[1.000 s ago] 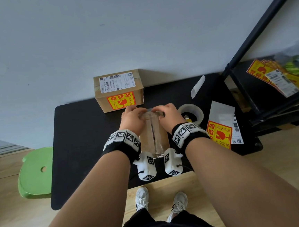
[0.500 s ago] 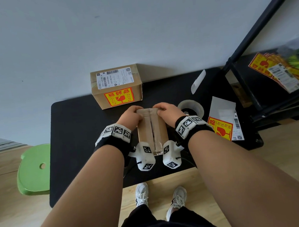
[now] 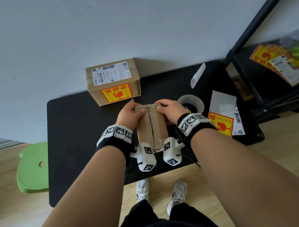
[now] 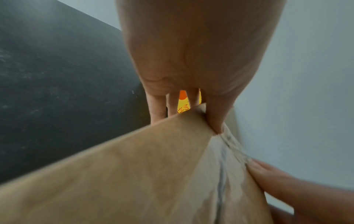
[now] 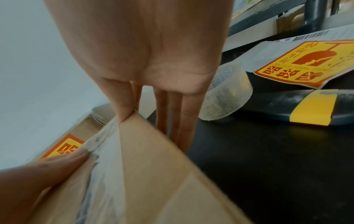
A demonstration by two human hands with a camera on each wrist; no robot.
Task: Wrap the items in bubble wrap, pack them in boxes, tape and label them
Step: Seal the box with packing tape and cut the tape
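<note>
A small cardboard box (image 3: 151, 129) lies on the black table (image 3: 74, 129), with clear tape (image 3: 150, 113) along its top seam. My left hand (image 3: 129, 114) grips the far left corner, thumb on top and fingers down the far side. My right hand (image 3: 170, 109) grips the far right corner the same way. In the left wrist view the left hand (image 4: 191, 60) has its thumb on the tape (image 4: 222, 166) over the box (image 4: 134, 174). In the right wrist view the right hand (image 5: 143, 45) has its thumb at the box (image 5: 162, 174) edge beside the tape (image 5: 107, 151).
A sealed, labelled box (image 3: 112, 82) stands against the wall behind. A tape roll (image 3: 191, 103), a fragile label sheet (image 3: 221, 123) and a white backing strip (image 3: 197, 74) lie to the right. A black and yellow cutter (image 5: 312, 109) lies by the roll. A black rack (image 3: 267, 66) stands right, a green stool (image 3: 32, 169) left.
Both hands stay at the box's far end. The thumbs, close together over the raised tape end a second ago, now lie apart and flat on the box top.
</note>
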